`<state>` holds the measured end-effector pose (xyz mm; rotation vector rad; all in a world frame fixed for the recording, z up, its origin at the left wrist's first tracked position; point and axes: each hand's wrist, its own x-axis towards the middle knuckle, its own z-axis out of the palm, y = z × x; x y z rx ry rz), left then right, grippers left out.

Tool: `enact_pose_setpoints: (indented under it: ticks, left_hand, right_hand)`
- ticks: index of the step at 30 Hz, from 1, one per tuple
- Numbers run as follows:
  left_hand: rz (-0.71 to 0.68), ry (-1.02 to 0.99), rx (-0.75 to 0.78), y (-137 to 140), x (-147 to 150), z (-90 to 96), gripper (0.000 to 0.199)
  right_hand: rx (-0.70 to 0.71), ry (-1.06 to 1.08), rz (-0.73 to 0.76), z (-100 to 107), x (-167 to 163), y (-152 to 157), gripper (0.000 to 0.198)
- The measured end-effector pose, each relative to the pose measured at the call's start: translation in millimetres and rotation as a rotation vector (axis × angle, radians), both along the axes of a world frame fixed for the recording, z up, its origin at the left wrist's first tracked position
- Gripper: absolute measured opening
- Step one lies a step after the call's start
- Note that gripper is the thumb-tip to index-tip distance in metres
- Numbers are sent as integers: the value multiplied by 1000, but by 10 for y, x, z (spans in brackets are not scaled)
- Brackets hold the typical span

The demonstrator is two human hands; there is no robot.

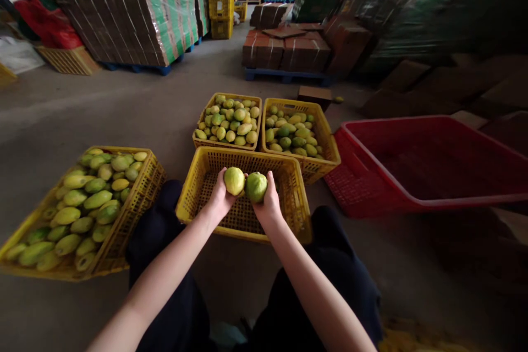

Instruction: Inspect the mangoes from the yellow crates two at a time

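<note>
Both my hands are held out over a yellow plastic crate [243,230] with slotted sides, on the floor between my knees. Its visible bottom is bare. My left hand [220,195] is closed around a yellowish lemon [235,181]. A greener lemon [256,187] is gripped in my right hand [270,206]. The two fruits sit side by side, nearly touching, with their ends facing up toward me. Part of my fingers is hidden beneath them.
Lemons fill a yellow crate [154,168] at my left. Beyond the middle crate, two more yellow crates, one left [259,131] and one right [330,146], hold lemons. A large red basket [350,184] stands at right. Strapped cardboard stacks [305,49] on a blue pallet and wrapped pallets [124,11] stand farther back.
</note>
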<state>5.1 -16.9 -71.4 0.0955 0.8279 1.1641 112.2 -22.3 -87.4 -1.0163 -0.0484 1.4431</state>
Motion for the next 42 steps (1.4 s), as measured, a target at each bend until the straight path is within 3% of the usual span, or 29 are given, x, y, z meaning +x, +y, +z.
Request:
enact_pose_setpoints:
  ticks: [5, 10, 15, 21, 27, 32, 42]
  left_hand:
    - [56, 71, -153, -7, 4, -5, 11]
    - [106, 48, -231, 17, -34, -5, 12]
    - [164, 40, -299, 67, -42, -26, 11]
    - [200, 80, -119, 50, -94, 103, 17]
    - [143, 59, 1, 77, -120, 80, 16]
    - [89, 1, 43, 109, -112, 12, 18]
    - [164, 18, -1, 93, -171, 220, 11]
  right_hand:
    - [-40, 98, 2, -33, -16, -5, 22]
    - [23, 118, 40, -35, -56, -39, 6]
    - [60, 105, 101, -77, -57, -2, 12]
    - [74, 15, 102, -166, -160, -1, 22]
    - [255, -166, 180, -8, -175, -121, 32]
    - [194, -126, 194, 33, -79, -93, 27]
    - [106, -44, 219, -9, -117, -66, 29]
